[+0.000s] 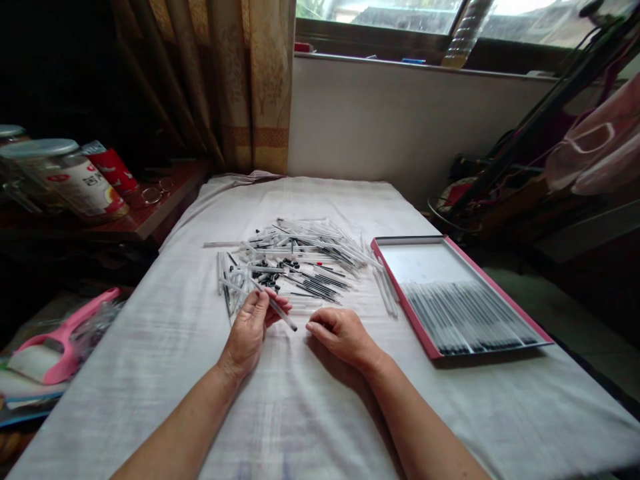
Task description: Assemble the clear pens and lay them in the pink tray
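Observation:
My left hand (251,327) is closed around a clear pen barrel (280,312) that points right towards my other hand. My right hand (340,333) rests on the white cloth (320,413) with its fingers curled and pinched; what it holds, if anything, is too small to see. Just beyond both hands lies a heap of pen parts (295,257): clear barrels, black refills and small black caps. To the right sits a pink-rimmed flat tray (400,293) with a row of several assembled pens (465,320) laid side by side in its near half.
A dark side shelf (145,213) at the left carries jars (75,177) and a red packet. A pink-handled tool (60,340) lies lower left. Curtains hang at the back, and a window sill runs along the wall. Clutter and a pink garment stand at the right.

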The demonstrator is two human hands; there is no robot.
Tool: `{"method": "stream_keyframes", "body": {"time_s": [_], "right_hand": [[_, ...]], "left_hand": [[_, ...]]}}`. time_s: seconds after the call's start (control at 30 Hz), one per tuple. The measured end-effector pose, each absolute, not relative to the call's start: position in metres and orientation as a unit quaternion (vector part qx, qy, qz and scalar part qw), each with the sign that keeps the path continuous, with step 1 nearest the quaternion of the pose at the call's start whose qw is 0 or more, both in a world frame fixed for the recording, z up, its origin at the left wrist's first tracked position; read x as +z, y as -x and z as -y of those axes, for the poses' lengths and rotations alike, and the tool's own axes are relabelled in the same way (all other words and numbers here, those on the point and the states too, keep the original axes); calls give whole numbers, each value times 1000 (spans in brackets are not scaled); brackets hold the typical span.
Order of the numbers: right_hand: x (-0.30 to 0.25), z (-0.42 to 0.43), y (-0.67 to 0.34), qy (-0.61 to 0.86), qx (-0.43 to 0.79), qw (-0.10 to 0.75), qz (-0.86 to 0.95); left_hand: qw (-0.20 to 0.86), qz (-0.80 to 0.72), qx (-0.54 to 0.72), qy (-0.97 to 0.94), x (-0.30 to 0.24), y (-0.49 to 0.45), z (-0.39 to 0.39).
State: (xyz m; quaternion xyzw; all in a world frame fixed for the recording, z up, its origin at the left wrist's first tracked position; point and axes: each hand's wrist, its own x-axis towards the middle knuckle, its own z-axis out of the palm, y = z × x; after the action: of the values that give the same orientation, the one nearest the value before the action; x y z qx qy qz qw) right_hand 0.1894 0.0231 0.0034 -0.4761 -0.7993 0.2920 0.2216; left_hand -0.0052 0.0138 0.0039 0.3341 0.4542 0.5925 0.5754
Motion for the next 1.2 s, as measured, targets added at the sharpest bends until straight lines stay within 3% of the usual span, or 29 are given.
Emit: {"method": "stream_keyframes", "body": {"time_s": [0.57, 0.87, 1.2], "right_hand": [[24, -74, -228, 573, 192, 266, 751], [4, -71, -235, 608, 215, 280, 711], [2, -67, -204, 572, 170, 247, 764]], "left_hand": [[506, -525, 468, -499, -2, 14, -16], [349, -516, 349, -700, 0, 10, -8], [372, -483, 360, -706, 3, 11, -7]]}}
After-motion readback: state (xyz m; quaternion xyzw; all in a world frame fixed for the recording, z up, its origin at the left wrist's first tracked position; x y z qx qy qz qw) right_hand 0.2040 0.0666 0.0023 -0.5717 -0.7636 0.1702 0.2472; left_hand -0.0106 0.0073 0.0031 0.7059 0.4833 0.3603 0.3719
